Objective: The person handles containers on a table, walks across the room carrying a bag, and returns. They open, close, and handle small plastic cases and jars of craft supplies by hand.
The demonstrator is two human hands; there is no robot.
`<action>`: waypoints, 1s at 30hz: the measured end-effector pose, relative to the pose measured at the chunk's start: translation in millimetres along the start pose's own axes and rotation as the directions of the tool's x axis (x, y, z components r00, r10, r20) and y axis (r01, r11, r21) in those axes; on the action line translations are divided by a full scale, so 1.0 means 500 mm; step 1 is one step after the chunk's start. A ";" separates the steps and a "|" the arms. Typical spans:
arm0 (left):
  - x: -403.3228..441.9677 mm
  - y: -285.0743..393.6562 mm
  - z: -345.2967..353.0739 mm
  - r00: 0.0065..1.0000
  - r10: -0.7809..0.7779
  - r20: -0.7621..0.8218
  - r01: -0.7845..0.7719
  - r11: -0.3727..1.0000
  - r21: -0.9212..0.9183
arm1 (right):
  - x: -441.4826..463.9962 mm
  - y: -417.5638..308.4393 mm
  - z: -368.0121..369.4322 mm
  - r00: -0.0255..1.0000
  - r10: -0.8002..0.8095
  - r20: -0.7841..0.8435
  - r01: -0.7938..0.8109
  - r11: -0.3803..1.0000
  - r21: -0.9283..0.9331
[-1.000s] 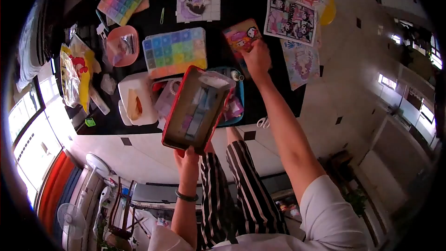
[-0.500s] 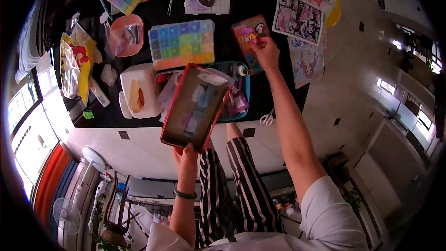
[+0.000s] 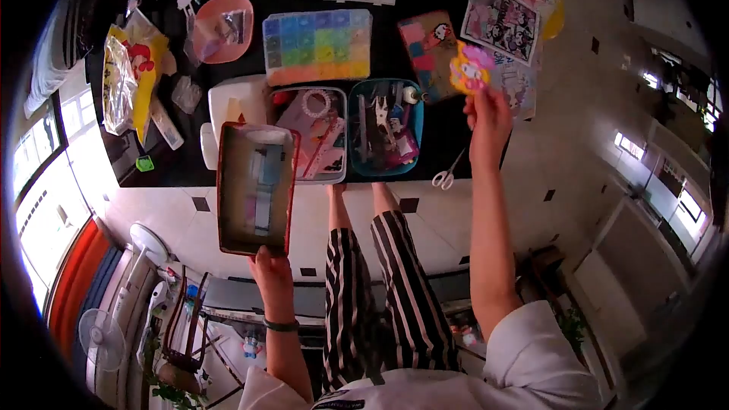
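Pink-and-yellow figure (image 3: pixel 472 68) is hanging in a pinching grip

The right hand (image 3: pixel 490 118) is holding the figure by its lower edge, fingers nearly closed on it, above the black surface (image 3: pixel 448 127) and just right of a brown card (image 3: pixel 425 76). The left hand (image 3: pixel 271 267) is clasping the near end of a red-rimmed box (image 3: pixel 235 182), thumb over the rim. The box is facing its open side toward the camera, with pale packets (image 3: pixel 266 167) lying inside; they are probably plastic, though blur is making this uncertain. Scissors (image 3: pixel 443 180) are resting near the right forearm, and a blue bin (image 3: pixel 420 137) is standing beside a white bin (image 3: pixel 346 137).
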State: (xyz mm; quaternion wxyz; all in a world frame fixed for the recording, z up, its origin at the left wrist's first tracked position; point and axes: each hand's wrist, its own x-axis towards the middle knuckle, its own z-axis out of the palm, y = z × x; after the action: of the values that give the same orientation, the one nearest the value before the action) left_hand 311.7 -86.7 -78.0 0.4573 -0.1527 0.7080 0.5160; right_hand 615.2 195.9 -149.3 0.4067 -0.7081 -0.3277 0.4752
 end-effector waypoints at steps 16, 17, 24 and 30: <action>-0.002 0.008 -0.123 0.999 -0.034 0.039 0.042 0.977 -0.209 | -0.337 0.193 0.190 0.839 0.303 0.452 -0.227 0.950 -0.216; 0.000 0.004 -0.134 0.998 -0.036 0.045 0.045 0.980 -0.192 | -0.341 0.203 0.204 0.804 0.302 0.513 -0.201 0.949 -0.244; -0.006 0.011 -0.138 0.998 -0.035 0.046 0.045 0.973 -0.227 | -0.352 0.226 0.275 0.726 0.474 0.499 -0.456 0.874 -0.167; -0.002 0.003 -0.153 0.994 -0.091 -0.056 0.079 0.977 -0.198 | -0.357 0.219 0.315 0.808 0.400 0.434 -0.340 0.916 -0.212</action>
State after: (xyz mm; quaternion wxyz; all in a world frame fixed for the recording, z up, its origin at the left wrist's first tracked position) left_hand 273.5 -152.8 -72.8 0.4386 -0.2437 0.6610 0.5580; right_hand 416.2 35.8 -208.4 0.1702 -0.6462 -0.3004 0.6806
